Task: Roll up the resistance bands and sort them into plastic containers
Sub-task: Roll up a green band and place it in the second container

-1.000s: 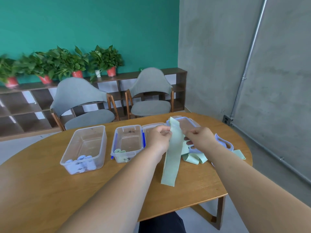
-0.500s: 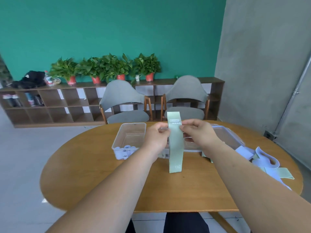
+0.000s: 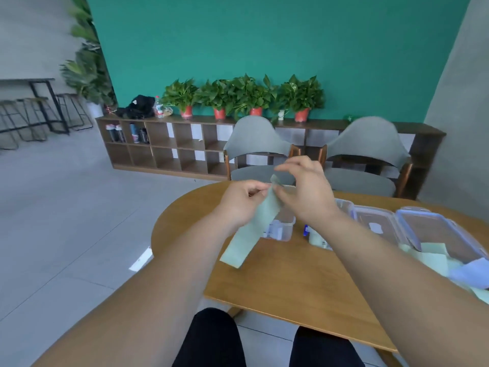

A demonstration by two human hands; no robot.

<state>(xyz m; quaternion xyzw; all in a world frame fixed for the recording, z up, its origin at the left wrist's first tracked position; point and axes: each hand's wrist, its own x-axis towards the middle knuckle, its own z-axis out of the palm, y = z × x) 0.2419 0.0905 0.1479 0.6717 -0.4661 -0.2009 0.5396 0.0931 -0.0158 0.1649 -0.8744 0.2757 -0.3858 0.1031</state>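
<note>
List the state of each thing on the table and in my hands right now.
left hand, pinching the green band near its top.
right hand, pinching the band's top end.
green band, mostly unrolled, hanging down.
clear container, open, pale rolls inside.
blue-clipped container, open.
loose bands, unrolled, piled at the right.

table top (image 3: 291, 282) of smooth wood with a soft sheen; containers (image 3: 434, 231) of clear, glossy plastic; band (image 3: 251, 234) thin, limp and matt — rubber or cloth cannot be told; chairs (image 3: 258, 139) in matt grey cloth on wooden frames; floor (image 3: 79, 221) of smooth, faintly reflective tile; wall (image 3: 264, 35) painted, matt.
</note>
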